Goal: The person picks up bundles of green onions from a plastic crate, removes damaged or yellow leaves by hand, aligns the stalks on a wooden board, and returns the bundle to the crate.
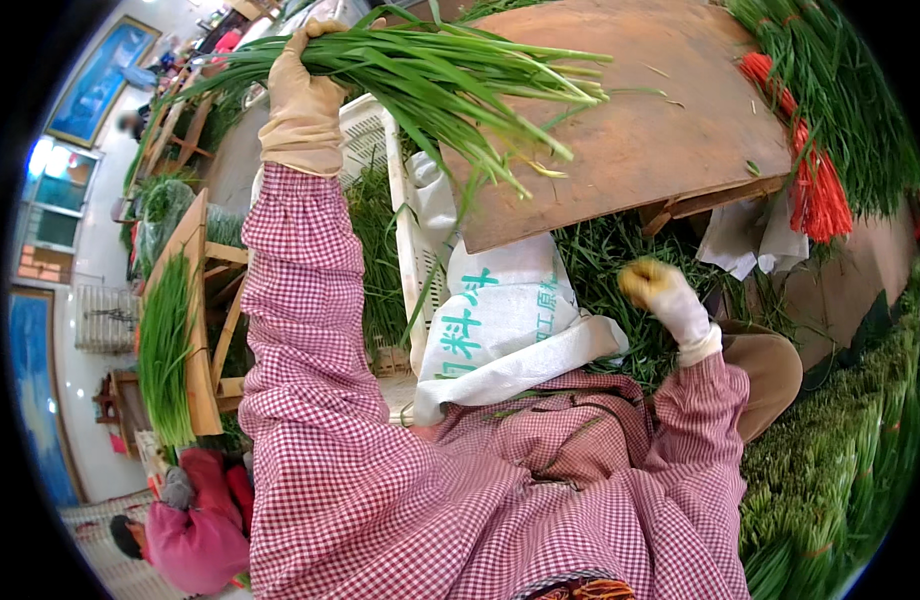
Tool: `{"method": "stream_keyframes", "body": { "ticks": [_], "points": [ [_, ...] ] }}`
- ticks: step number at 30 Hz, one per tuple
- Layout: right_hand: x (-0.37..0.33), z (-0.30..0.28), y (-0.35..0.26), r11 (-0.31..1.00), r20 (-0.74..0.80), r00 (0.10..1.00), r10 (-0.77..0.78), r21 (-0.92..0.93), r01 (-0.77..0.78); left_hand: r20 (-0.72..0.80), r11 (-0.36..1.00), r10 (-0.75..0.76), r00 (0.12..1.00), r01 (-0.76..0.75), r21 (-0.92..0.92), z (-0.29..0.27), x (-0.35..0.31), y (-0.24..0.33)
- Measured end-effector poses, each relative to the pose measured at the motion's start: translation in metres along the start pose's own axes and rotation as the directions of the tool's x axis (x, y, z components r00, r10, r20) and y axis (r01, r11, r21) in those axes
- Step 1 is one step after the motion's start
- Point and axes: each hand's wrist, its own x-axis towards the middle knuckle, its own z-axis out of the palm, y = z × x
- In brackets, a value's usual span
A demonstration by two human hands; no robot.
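Note:
My left hand (302, 90), in a pale cream glove, is raised at the upper left and closed round a bunch of green chives (420, 70). Their pale cut ends point right over the brown wooden board (620, 130), while the leaf tips trail left past my wrist. My right hand (668, 298), in a white glove with yellowed fingers, is curled into a fist below the board's near edge. Nothing shows sticking out of it. Loose green leaves (605, 260) lie below and beside that fist. A white woven sack (510, 300) with green print covers my lap.
Red ties (810, 180) hang at the board's right corner beside piled chives (840, 90). More bundles (830, 460) fill the lower right. A white slotted crate (405, 235) stands beside my left arm. Farther left are a wooden stand (205, 330) with chives and a person in pink (195, 540).

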Motion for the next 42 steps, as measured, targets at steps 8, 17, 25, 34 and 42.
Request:
{"method": "stream_keyframes", "body": {
  "ticks": [8, 17, 25, 34, 42],
  "points": [
    [0.028, 0.034, -0.069, 0.878, -0.048, 0.97, -0.24, 0.416, 0.237, -0.067, 0.966, 0.163, 0.984, -0.146, 0.216, 0.01, 0.011, -0.029],
    [0.014, 0.056, -0.084, 0.86, 0.231, 0.903, -0.361, 0.457, 0.227, 0.073, 0.956, 0.088, 0.993, -0.105, 0.275, -0.01, 0.008, -0.008],
    [-0.014, -0.003, -0.037, 0.993, -0.247, 0.969, 0.013, -0.108, -0.041, -0.061, 0.997, 0.078, 0.995, -0.076, 0.026, -0.003, -0.007, -0.002],
    [0.041, 0.0, -0.114, 0.676, -0.077, 0.923, -0.376, 0.659, 0.331, -0.034, 0.996, 0.062, 0.998, -0.059, 0.059, 0.023, -0.002, -0.044],
    [-0.025, -0.015, -0.058, 0.743, 0.168, 0.914, -0.368, 0.644, 0.18, -0.173, 0.991, 0.105, 0.979, -0.117, -0.058, -0.018, 0.0, -0.002]
  ]
}}
